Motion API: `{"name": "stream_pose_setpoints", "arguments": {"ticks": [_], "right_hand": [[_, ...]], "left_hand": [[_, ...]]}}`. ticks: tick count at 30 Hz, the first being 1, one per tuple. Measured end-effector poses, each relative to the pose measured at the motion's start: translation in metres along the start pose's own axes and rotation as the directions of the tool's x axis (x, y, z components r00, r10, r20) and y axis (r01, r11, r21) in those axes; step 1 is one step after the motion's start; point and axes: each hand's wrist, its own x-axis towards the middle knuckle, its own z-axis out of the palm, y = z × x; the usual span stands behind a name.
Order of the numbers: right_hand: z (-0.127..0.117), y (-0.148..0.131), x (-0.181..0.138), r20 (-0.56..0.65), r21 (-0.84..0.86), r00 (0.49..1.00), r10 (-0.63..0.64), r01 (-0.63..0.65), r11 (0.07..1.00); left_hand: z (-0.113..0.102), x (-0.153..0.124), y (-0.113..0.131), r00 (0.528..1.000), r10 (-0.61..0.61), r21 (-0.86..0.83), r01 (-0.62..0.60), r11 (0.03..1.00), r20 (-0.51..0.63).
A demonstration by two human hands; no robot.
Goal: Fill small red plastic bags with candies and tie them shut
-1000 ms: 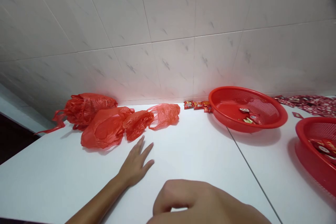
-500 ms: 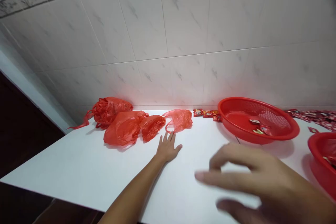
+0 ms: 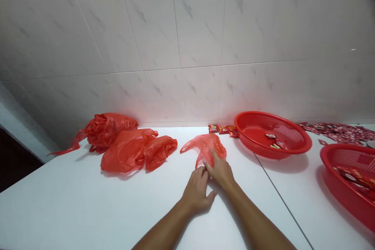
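A thin, light red plastic bag lies crumpled on the white table, its handles pointing left and towards me. My right hand reaches in from the right, with its thumb and forefinger on the bag's near handle. Close against those fingers is my left hand, palm down, fingers bent at the handle's end and thumb held apart. The left fingertips are partly hidden.
Left of my hands lie a small red bag, a larger one and a bundled one. Small red packets line the tiled wall. Two red baskets, one farther back and one nearer, hold packets. More packets lie behind.
My right hand has come down from the near right onto the light red bag. The bag has shifted right and towards me. My left hand's fingers have bent, and the view has turned right.
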Motion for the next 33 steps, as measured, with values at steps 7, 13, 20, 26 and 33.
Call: {"name": "stream_pose_setpoints", "arguments": {"ticks": [7, 13, 20, 26, 33], "right_hand": [[-0.005, 0.028, 0.016, -0.141, 0.081, 0.989, 0.036, -0.025, 0.996], [-0.005, 0.03, 0.017, -0.338, 0.426, 0.935, -0.113, 0.259, 0.867], [-0.018, 0.023, -0.001, -0.34, 0.456, 0.925, -0.168, 0.319, 0.831], [-0.022, 0.033, 0.004, -0.413, 0.247, 0.873, -0.259, 0.381, 0.891], [-0.022, 0.039, 0.011, -0.539, 0.299, 0.842, 0.011, 0.18, 0.937]], "left_hand": [[-0.002, 0.018, -0.016, 0.986, 0.022, -0.419, -0.091, 0.903, -0.166], [0.0, 0.034, -0.05, 0.919, -0.319, -0.376, 0.217, 0.901, -0.233], [0.002, 0.028, -0.053, 0.905, -0.331, -0.126, 0.308, 0.943, -0.267], [-0.025, 0.026, -0.053, 0.879, -0.402, 0.079, 0.433, 0.898, -0.254], [-0.04, 0.025, -0.046, 0.881, -0.369, 0.309, 0.454, 0.836, -0.295]]}}
